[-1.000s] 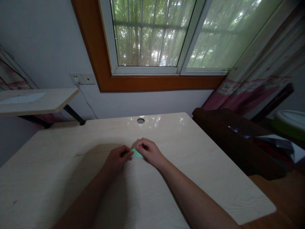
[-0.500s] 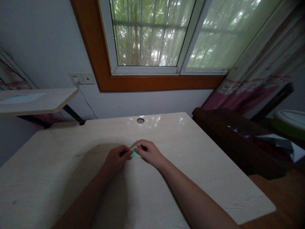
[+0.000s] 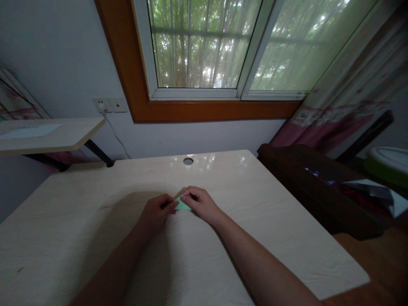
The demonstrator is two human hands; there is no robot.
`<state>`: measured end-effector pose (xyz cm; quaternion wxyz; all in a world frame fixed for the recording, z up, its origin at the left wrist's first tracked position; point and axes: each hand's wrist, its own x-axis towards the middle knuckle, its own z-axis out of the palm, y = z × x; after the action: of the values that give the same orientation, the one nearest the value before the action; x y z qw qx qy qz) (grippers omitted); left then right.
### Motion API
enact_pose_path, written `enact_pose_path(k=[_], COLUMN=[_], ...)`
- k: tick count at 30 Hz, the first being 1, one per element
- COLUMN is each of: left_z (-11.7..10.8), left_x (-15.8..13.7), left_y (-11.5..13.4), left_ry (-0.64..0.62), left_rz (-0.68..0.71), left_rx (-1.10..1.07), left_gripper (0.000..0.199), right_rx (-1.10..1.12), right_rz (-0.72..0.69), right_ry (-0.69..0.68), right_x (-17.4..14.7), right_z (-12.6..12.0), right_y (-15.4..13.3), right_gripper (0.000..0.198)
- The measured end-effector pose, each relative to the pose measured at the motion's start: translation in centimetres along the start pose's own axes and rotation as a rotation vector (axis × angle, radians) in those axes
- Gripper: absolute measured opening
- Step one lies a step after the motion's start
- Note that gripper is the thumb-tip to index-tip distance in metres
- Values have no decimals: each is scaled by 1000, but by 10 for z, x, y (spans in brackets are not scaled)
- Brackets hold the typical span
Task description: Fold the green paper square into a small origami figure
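Observation:
A small piece of light green paper (image 3: 182,205), which looks folded, lies between my two hands, close to the surface of the pale wooden desk (image 3: 255,238). My left hand (image 3: 158,208) pinches its left end between thumb and fingers. On the other side, my right hand (image 3: 199,202) has its thumb pressed on the paper's upper right part, with the fingers curled behind. Both hands cover parts of the paper, so its full outline is hidden.
A raised shelf (image 3: 63,131) on black legs stands at the desk's back left, with a sheet on it. Near the back edge is a round cable hole (image 3: 188,161). Dark wooden furniture (image 3: 306,187) borders the right side. A window (image 3: 204,51) is ahead.
My right thumb has shifted very slightly to the right along the green paper, showing a little more of it. My left hand stays nearly still.

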<state>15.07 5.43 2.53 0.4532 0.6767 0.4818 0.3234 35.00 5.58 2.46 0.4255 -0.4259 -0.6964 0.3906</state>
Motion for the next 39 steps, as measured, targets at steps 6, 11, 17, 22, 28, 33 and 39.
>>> enact_pose_path(k=[6, 11, 17, 22, 28, 33, 39], left_z=[0, -1, -2, -1, -1, -2, -3], left_x=[1, 1, -1, -1, 0, 0, 0], left_y=[-3, -1, 1, -1, -2, 0, -1], left_ry=[6, -24, -28, 5, 50, 65, 45], left_rz=[9, 29, 20, 15, 54, 70, 93], left_rx=[-2, 33, 35, -17, 0, 54, 80], left_gripper=[29, 28, 28, 28, 27, 28, 27], right_rx=[6, -6, -6, -29, -95, -117, -131], right_rz=[-15, -33, -33, -14, -23, -15, -16], right_ry=[-1, 11, 12, 0, -52, -89, -125], right_x=[0, -1, -1, 0, 0, 1, 1], right_z=[-1, -2, -1, 0, 1, 1, 0], right_y=[1, -2, -3, 0, 2, 4, 4], right_gripper=[24, 24, 24, 22, 20, 15, 12])
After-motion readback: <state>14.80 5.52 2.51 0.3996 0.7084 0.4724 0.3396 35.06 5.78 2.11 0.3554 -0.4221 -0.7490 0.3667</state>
